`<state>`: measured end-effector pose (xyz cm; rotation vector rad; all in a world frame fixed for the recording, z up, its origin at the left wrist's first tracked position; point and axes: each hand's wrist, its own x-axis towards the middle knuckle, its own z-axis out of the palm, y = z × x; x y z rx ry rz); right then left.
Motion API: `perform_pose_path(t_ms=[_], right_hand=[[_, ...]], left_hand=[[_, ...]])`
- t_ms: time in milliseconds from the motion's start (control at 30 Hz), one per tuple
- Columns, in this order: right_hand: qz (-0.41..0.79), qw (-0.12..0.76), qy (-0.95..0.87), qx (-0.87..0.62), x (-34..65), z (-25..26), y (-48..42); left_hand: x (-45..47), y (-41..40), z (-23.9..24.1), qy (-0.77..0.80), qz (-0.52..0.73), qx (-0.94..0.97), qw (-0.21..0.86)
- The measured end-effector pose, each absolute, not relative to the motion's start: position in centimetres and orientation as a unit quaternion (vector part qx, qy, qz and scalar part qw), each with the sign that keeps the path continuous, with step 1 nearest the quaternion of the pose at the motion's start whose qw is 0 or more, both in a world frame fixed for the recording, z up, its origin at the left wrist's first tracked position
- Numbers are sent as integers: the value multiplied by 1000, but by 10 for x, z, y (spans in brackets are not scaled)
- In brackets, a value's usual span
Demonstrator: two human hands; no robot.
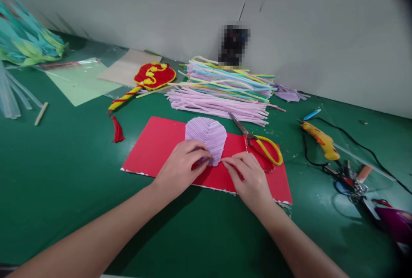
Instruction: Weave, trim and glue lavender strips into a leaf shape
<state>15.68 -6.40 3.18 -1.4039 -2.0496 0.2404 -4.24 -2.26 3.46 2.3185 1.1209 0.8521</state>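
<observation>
A lilac fan-shaped piece made of pipe cleaners [206, 134] lies on a red sheet [154, 145] on the green table. My left hand [182, 164] has its fingers curled and pinched on the piece's lower left edge. My right hand [249, 175] rests on the red sheet with thumb and forefinger pinched at the piece's lower right corner. Scissors with yellow handles [260, 145] lie on the sheet just beyond my right hand.
A pile of pastel pipe cleaners [225, 91] lies behind the sheet. A red and yellow fan with a tassel [149, 78] lies to the left. A yellow glue gun [320, 140] with black cable, keys and small tools are at the right. Clear glue sticks [13, 95] are at far left.
</observation>
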Motion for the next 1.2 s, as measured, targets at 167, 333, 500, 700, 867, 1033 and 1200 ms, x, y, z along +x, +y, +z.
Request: perform_pose_path(t_ms=[167,333,500,700,867,1033,1200], right_hand=[[150,329,-785,-504,161,36,-65],[153,309,-796,-498,168,35,-64],[145,299,-795,-507,166,33,-63],[132,288,-799,-511,165,34,-62],[121,288,-800,-512,164,35,-61],[116,287,-800,-513,163,37,-61],[117,284,-802,-512,163,36,-61]], left_hand=[[-42,-21,34,403,300,836,221],[-43,-20,34,394,297,842,217],[-42,-19,33,395,292,843,218],[-42,-20,34,396,292,843,217],[-42,-20,35,396,289,843,222],[-42,-20,35,397,285,842,227],[-42,-20,34,398,284,842,228]])
